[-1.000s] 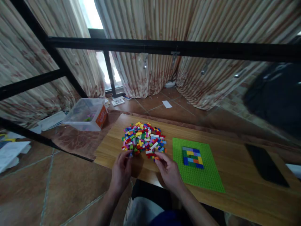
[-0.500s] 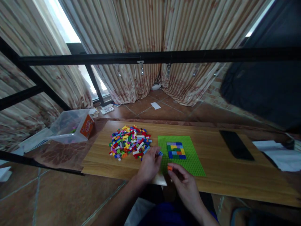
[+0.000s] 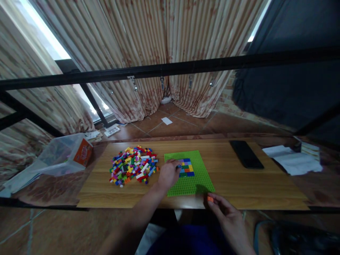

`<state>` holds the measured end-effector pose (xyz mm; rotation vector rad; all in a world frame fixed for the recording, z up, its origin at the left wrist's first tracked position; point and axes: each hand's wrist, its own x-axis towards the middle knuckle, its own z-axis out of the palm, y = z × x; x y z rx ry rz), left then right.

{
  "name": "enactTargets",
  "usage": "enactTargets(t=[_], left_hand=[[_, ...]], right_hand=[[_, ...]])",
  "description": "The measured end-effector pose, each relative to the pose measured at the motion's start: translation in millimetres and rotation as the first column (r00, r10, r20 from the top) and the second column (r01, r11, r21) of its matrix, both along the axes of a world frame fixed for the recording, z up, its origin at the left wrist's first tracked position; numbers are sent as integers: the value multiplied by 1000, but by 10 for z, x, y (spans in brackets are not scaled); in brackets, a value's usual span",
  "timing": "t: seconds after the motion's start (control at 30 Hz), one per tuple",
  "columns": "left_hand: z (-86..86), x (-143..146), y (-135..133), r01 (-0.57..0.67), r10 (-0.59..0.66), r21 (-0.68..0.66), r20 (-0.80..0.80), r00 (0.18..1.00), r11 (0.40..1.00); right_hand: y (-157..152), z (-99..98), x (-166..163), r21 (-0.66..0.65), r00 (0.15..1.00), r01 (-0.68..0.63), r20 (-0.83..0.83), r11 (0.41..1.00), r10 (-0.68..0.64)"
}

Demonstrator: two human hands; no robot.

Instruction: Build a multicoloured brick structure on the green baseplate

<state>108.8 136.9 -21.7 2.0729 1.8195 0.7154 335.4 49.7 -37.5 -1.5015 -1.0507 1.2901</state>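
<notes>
A green baseplate (image 3: 198, 180) lies on the wooden table (image 3: 239, 180), with a small patch of coloured bricks (image 3: 186, 167) built near its far side. My left hand (image 3: 168, 174) rests over the plate's left part and pinches a small blue brick (image 3: 179, 166) right beside that patch. My right hand (image 3: 228, 217) hovers at the table's near edge, its fingertips closed on an orange brick (image 3: 210, 199). To the left of the plate sits a loose pile of mixed bricks (image 3: 132, 165).
A black phone (image 3: 246, 154) lies on the table to the right, with white papers (image 3: 292, 159) beyond it. A clear plastic box with an orange label (image 3: 66, 156) sits off the table's left end. A black metal bar (image 3: 170, 69) crosses above; curtains hang behind.
Both hands left the brick pile. The left carried a blue brick over to the built patch on the green plate; the right drew back to the table's near edge with an orange brick.
</notes>
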Motion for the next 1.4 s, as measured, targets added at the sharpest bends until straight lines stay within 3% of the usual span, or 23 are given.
enactTargets(t=[0.37, 0.53, 0.7, 0.8, 0.93, 1.1, 1.23, 1.4], left_hand=[[27, 0, -13, 17, -17, 18, 23, 1000, 1000], [52, -33, -81, -66, 54, 38, 265, 963, 997], [-31, -160, -227, -191, 209, -92, 556, 805, 977], [-93, -237, -365, -210, 290, -200, 658, 696, 957], [-108, -299, -579, -221, 347, -268, 682, 644, 938], [-115, -375, -766, -257, 357, -248, 641, 680, 934], [-143, -439, -824, -276, 378, -259, 620, 687, 926], [-164, -478, -819, -257, 326, -201, 539, 777, 945]], right_hand=[[29, 1, 14, -19, 999, -7, -50, 1000, 6], [68, 52, -29, 2, 990, -6, -138, 1000, 7], [197, 108, -130, 48, 974, -106, -196, 993, 114], [348, 147, -204, 132, 976, -194, -78, 972, 205], [654, 201, -350, 292, 918, -359, 282, 886, 279], [1047, 147, -573, 395, 757, -542, 612, 741, 228], [1215, 33, -680, 356, 651, -626, 728, 694, 214], [1288, -44, -701, 319, 561, -701, 799, 638, 218]])
